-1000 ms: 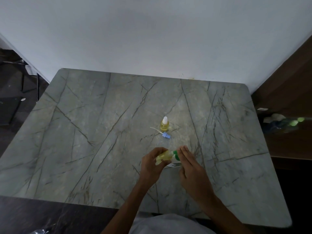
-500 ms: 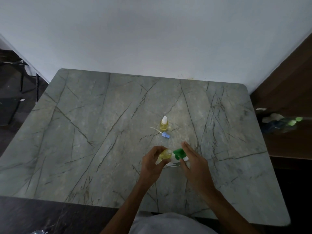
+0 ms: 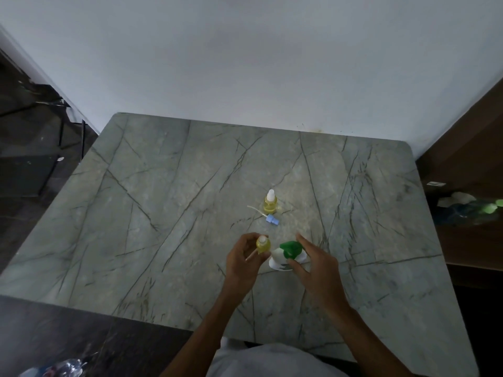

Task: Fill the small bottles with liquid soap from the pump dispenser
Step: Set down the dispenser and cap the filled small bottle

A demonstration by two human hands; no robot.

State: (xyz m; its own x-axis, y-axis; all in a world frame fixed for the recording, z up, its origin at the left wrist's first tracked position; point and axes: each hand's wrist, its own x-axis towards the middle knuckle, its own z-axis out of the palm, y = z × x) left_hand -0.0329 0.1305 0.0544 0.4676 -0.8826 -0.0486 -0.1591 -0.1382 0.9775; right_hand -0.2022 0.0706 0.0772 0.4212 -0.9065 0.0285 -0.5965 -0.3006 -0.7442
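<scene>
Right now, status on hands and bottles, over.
Left hand grips a small bottle, upright. Right hand open beside the pump dispenser. Second bottle and blue cap farther back, nothing in the way.

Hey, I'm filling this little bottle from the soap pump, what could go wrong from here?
1. The small bottle in your left hand sits beside the green pump head, not under its spout; a press now could drop soap on the table.
2. Your right hand is open by the dispenser, not gripping it; a firm press might tip it.
3. The blue cap lies loose by the second bottle; a reach could knock either.
</scene>
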